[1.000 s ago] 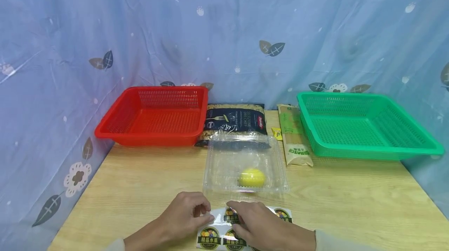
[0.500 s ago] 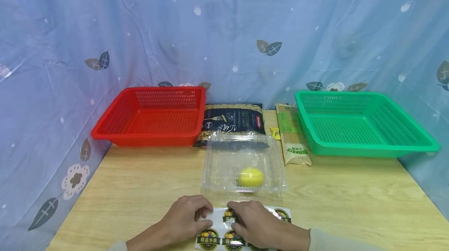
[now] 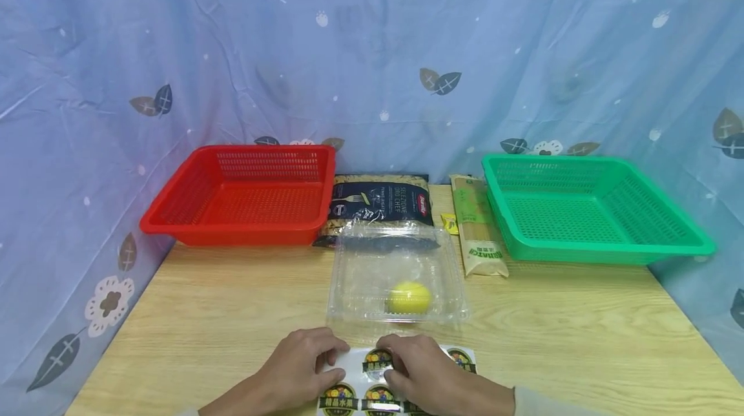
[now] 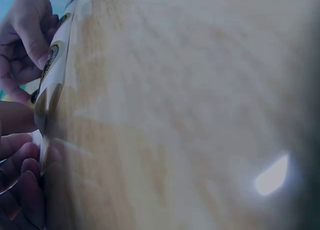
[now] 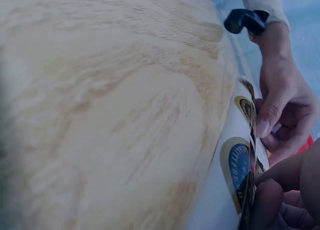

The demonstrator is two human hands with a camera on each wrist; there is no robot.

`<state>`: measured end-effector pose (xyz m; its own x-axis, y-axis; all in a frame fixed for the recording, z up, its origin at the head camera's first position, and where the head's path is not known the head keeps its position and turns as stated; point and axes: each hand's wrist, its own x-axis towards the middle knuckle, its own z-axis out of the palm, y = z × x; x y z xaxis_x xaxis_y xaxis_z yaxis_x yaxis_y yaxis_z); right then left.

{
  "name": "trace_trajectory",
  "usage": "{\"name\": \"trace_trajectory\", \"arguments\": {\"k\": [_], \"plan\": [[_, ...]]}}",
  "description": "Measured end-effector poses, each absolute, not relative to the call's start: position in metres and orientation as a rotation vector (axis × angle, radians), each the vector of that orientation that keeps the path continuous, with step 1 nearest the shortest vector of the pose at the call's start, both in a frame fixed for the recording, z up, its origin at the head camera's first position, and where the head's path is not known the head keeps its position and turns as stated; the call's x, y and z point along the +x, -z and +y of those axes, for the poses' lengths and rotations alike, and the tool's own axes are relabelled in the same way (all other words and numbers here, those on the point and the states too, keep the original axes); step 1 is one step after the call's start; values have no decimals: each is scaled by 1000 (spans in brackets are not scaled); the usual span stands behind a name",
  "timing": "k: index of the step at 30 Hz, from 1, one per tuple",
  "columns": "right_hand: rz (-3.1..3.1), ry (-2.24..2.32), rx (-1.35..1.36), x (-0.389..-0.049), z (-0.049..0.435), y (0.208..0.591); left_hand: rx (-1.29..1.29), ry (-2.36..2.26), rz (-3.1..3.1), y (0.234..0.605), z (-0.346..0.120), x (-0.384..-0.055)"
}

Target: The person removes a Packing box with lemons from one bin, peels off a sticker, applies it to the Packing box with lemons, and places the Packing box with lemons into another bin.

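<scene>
A white sheet of round fruit-label stickers (image 3: pixel 380 395) lies near the table's front edge, its stickers dark and gold with printed fruit. My left hand (image 3: pixel 302 364) pinches the sheet's left edge between thumb and curled fingers; in the left wrist view the sticker sheet (image 4: pixel 56 65) bends up slightly there. My right hand (image 3: pixel 427 374) covers the middle stickers, forefinger at the far edge and thumb beside it, gripping the sheet. Part of the sheet is hidden under this hand. Just beyond, a clear plastic clamshell box (image 3: pixel 354 280) stands with a yellow lemon-like fruit (image 3: pixel 409 298) inside.
A red basket (image 3: pixel 250 235) stands at the back left, a green basket (image 3: pixel 604 252) at the back right. Between them lie a dark pasta bag (image 3: pixel 380 199), a small yellow packet (image 3: pixel 450 223) and a long noodle pack (image 3: pixel 478 222). A patterned blue curtain (image 3: pixel 372 48) encloses the table.
The head view has shifted a little, so everything sits slightly further left. The left hand has drawn slightly back from the sheet's top, exposing more of the sheet; the right hand stays on it.
</scene>
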<state>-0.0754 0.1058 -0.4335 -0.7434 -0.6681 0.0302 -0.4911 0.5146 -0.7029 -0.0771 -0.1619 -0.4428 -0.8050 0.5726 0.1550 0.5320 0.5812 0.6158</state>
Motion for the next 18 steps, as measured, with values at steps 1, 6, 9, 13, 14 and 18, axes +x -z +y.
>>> {"name": "trace_trajectory", "arguments": {"k": [1,6,9,13,14,18], "plan": [[2507,1066,-980,-75,107,434,958,-1036,2743,443,-163,-76],[2534,1114,-1013,-75,109,438,968,-1052,2752,445,-163,-74],[2559,1149,-1060,-76,108,439,971,-1052,2747,445,-163,-75],[2593,1194,-1143,-76,105,439,973,-1051,2744,445,-163,-77],[2598,1199,-1160,-76,105,439,972,-1049,2743,445,-163,-77],[2588,1207,-1186,-74,104,436,970,-1049,2742,444,-162,-77]]}}
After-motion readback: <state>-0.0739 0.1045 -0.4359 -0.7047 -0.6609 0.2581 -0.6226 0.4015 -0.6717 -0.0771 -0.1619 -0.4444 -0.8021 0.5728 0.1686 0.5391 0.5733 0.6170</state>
